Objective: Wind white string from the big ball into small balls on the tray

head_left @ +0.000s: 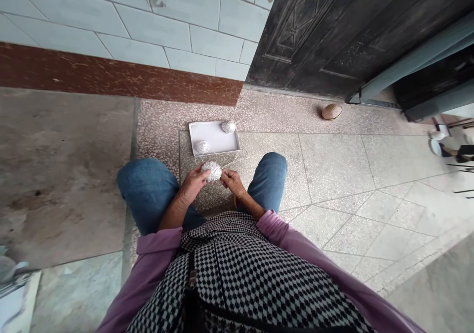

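Note:
Between my knees my left hand grips a white ball of yarn from its left side. My right hand is closed at the ball's right side, fingers pinched together; a strand of yarn runs up from there and loops beyond it. Just past my hands a shallow white tray lies on the floor. One yarn ball sits in its near left part, and another yarn ball rests at its far right corner. Thin strands pass over the tray's near edge.
A tiled wall with a brown base stands ahead, and a dark carved door is at the right. By the door a round tan object lies on the speckled floor. My bent knees flank the work.

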Tool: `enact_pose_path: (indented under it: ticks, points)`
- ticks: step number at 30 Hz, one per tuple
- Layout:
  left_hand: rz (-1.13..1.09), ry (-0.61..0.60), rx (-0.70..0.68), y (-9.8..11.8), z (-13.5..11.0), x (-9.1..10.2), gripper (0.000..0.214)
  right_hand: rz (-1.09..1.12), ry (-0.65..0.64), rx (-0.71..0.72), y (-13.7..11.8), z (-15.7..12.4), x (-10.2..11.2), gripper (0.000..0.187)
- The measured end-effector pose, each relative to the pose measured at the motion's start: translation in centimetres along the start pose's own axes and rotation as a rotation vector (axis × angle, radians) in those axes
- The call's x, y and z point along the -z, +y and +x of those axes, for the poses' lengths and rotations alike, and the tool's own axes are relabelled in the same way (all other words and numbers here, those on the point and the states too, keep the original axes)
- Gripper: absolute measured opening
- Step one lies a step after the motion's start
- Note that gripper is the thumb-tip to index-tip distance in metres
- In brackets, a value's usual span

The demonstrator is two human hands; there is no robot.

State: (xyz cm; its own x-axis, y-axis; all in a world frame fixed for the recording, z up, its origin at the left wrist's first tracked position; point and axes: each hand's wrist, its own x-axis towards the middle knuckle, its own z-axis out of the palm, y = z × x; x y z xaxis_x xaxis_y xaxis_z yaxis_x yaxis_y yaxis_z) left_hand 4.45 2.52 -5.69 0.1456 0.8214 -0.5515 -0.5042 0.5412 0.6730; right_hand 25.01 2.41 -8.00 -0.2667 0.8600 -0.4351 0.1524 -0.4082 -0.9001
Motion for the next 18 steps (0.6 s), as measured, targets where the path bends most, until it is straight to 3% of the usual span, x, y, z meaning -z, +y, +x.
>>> enact_pose_path:
  ticks: [9,18]
  points:
    - [0.023,0.042,0.002,0.4,-0.7,-0.2,0.066,-0.136,0.008,0.09,-0.6,-0.5,0.1,0.065]
    - [0.048,0.06,-0.013,0.2,-0.6,-0.4,0.072,-0.314,-0.044,0.137,-1.5,-1.6,0.8,0.047]
